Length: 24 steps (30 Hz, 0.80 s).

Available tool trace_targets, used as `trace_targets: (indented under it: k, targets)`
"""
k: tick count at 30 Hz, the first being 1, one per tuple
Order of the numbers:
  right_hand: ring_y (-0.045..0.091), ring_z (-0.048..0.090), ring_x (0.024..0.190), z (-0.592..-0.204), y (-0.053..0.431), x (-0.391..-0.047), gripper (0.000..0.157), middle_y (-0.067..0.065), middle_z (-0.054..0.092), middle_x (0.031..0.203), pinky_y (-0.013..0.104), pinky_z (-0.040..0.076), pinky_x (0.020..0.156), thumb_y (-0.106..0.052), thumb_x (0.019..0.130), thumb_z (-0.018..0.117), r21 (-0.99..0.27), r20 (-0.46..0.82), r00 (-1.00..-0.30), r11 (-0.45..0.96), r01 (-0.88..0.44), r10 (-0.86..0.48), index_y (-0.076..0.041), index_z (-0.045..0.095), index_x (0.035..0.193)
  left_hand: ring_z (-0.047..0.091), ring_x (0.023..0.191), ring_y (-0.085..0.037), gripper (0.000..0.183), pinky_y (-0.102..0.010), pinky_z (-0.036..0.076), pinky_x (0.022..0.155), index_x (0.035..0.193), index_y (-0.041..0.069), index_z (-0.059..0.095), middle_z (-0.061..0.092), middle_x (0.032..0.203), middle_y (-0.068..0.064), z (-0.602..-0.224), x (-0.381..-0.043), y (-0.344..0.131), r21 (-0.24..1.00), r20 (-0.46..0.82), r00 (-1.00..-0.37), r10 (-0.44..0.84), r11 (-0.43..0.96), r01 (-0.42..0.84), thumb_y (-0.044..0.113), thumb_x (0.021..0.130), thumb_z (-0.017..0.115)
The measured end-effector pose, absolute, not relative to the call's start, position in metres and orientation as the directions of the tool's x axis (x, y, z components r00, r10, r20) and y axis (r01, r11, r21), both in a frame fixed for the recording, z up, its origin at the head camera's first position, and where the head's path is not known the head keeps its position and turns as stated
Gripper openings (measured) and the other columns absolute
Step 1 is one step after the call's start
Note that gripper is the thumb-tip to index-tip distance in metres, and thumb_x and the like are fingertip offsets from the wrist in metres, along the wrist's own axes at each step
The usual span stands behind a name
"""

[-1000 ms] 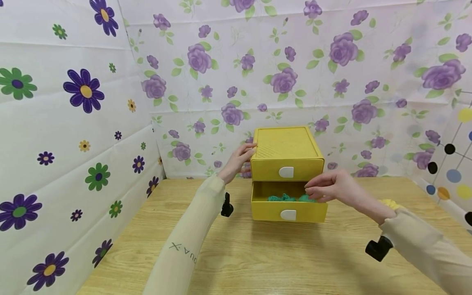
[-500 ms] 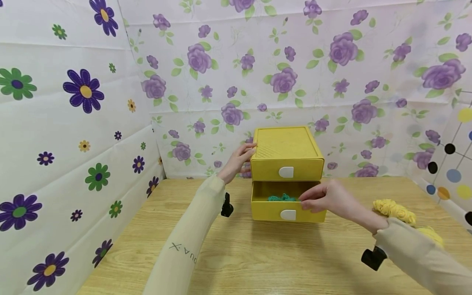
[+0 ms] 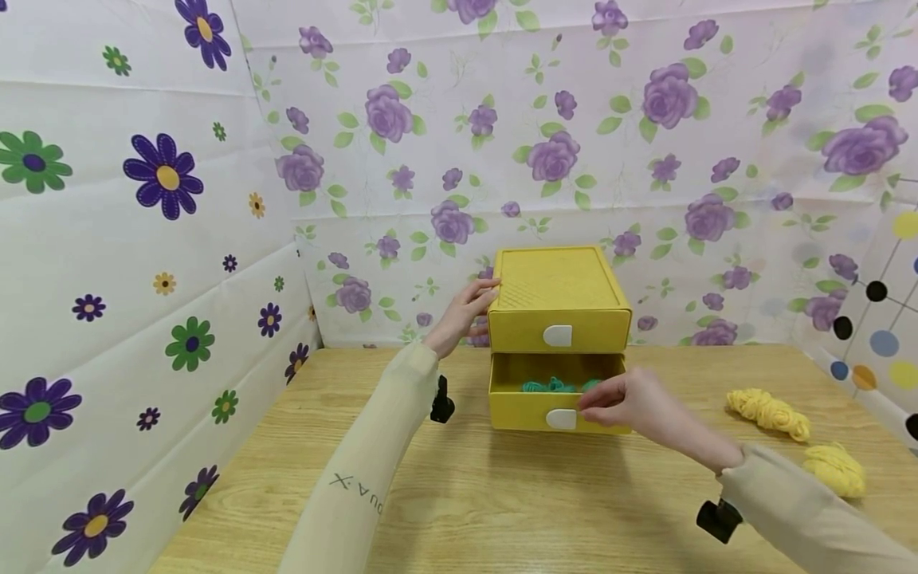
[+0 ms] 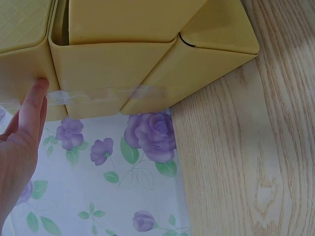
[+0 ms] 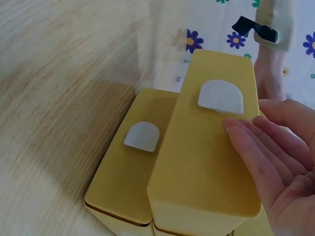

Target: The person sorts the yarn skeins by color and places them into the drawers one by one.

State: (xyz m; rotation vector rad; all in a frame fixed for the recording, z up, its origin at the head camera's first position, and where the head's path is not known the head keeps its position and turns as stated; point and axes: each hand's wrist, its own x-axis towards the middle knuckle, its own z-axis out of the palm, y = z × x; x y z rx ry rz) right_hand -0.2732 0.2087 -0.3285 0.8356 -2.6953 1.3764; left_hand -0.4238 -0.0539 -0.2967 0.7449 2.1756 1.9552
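A yellow drawer unit (image 3: 555, 279) stands toward the back of the wooden table. Its top drawer is closed, and the drawer below it (image 3: 527, 410) is pulled out with its white handle (image 3: 561, 418) facing forward. Teal yarn bundles (image 3: 555, 386) show inside that open drawer. The left hand (image 3: 462, 317) rests against the unit's upper left side, one fingertip on the wall in the left wrist view. In front of the open drawer's right half is the right hand (image 3: 645, 406), fingers extended beside the handle and rim; whether they touch the front cannot be told.
On the table's right lie a twisted yellow yarn skein (image 3: 769, 413) and a rounder yellow yarn ball (image 3: 834, 470). The right wrist view shows a bottom drawer (image 5: 130, 177), closed, with a white handle. Flower-printed sheets hang behind and at the left.
The right hand has moved down and slightly left, from above the open drawer's right rim to before its front. The yellow yarn at right has come into view. The left hand stays put.
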Motion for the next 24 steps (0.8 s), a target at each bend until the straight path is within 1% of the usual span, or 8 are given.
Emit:
trace_targets:
  k: [4, 11, 18, 24]
  targets:
    - [0.015, 0.063, 0.073, -0.333, 0.207, -0.273, 0.016, 0.004, 0.067, 0.083, 0.025, 0.05, 0.061, -0.012, 0.081, 0.068, -0.729, 0.261, -0.857, 0.491, -0.477, -0.445, -0.002, 0.071, 0.093, 0.044, 0.099, -0.026, 0.039, -0.045, 0.044, 0.08, 0.134, 0.017, 0.043, 0.04, 0.128, -0.007, -0.297, -0.423, -0.054, 0.962, 0.231, -0.874, 0.427, 0.037, 0.272, 0.029, 0.096, 0.046]
    - [0.013, 0.062, 0.071, -0.34, 0.201, -0.272, 0.012, 0.003, 0.067, 0.081, 0.025, 0.05, 0.059, -0.009, 0.081, 0.069, -0.716, 0.292, -0.869, 0.511, -0.475, -0.399, -0.001, 0.072, 0.09, 0.044, 0.1, -0.027, 0.038, -0.047, 0.042, 0.081, 0.133, 0.018, 0.044, 0.039, 0.129, -0.007, -0.297, -0.423, -0.054, 0.961, 0.234, -0.871, 0.431, 0.034, 0.275, 0.028, 0.097, 0.046]
    - [0.018, 0.062, 0.071, -0.346, 0.197, -0.272, 0.009, 0.004, 0.067, 0.082, 0.025, 0.049, 0.057, -0.006, 0.081, 0.068, -0.715, 0.325, -0.88, 0.519, -0.468, -0.347, -0.002, 0.072, 0.088, 0.044, 0.099, -0.026, 0.039, -0.046, 0.043, 0.081, 0.134, 0.017, 0.042, 0.039, 0.128, -0.007, -0.297, -0.423, -0.054, 0.96, 0.238, -0.867, 0.438, 0.032, 0.28, 0.029, 0.097, 0.045]
    - [0.012, 0.062, 0.069, -0.35, 0.195, -0.272, 0.008, 0.002, 0.066, 0.081, 0.024, 0.049, 0.057, -0.009, 0.08, 0.07, -0.687, 0.379, -0.866, 0.528, -0.499, -0.326, -0.005, 0.073, 0.086, 0.044, 0.1, -0.026, 0.039, -0.046, 0.043, 0.081, 0.134, 0.017, 0.042, 0.039, 0.128, -0.007, -0.297, -0.423, -0.054, 0.96, 0.235, -0.869, 0.435, 0.038, 0.279, 0.029, 0.097, 0.046]
